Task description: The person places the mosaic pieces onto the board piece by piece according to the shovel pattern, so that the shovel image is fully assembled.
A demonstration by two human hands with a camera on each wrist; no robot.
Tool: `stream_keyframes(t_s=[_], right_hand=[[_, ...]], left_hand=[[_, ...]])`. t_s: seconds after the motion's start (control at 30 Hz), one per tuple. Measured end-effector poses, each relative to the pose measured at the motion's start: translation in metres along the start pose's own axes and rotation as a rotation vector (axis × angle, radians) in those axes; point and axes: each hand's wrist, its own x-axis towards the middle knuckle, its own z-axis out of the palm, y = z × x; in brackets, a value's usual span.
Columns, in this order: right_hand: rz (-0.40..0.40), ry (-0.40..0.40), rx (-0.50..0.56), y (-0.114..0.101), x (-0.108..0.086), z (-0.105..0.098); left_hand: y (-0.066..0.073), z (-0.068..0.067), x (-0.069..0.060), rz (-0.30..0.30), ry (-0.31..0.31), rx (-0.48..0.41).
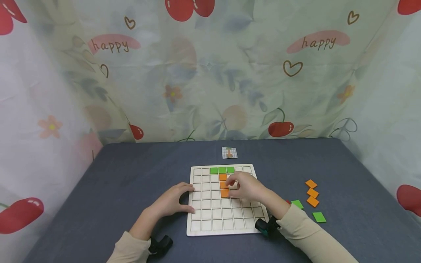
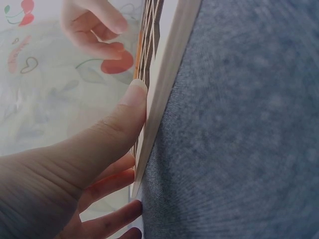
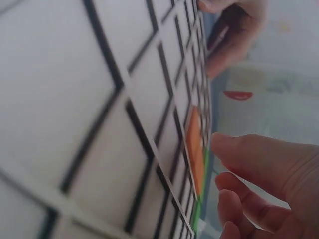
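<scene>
A white grid board (image 1: 207, 214) lies on the table. Three green tiles (image 1: 222, 170) sit in its back row, with three orange tiles (image 1: 223, 177) in a column below the middle one. My right hand (image 1: 246, 186) hovers over the board beside the orange column, thumb and fingers apart; the right wrist view shows nothing between them. In that view an orange strip of tiles (image 3: 194, 149) lies just past the thumb tip. My left hand (image 1: 171, 200) rests at the board's left edge, the thumb (image 2: 114, 132) touching the rim and the fingers spread along it.
Right of the board lie three loose orange tiles (image 1: 312, 193) and two green tiles (image 1: 319, 217). A red piece (image 1: 288, 202) is mostly hidden behind the right forearm. Behind the board is a small picture card (image 1: 229, 152). Printed curtains (image 1: 210, 73) surround the dark table (image 1: 141, 171).
</scene>
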Motion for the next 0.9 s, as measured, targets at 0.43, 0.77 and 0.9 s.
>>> stream_keyframes(t_s=[0.43, 0.77, 0.9], right_hand=[[0.038, -0.037, 0.078, 0.052, -0.032, -0.055], [0.011, -0.208, 0.162, 0.089, -0.069, -0.078], [0.010, -0.272, 0.208, 0.097, -0.078, -0.077]], left_hand=[[0.002, -0.001, -0.001, -0.003, 0.000, -0.004], [0.002, -0.001, -0.001, -0.008, 0.003, -0.012], [0.001, 0.000, -0.001, -0.004, 0.004, -0.004]])
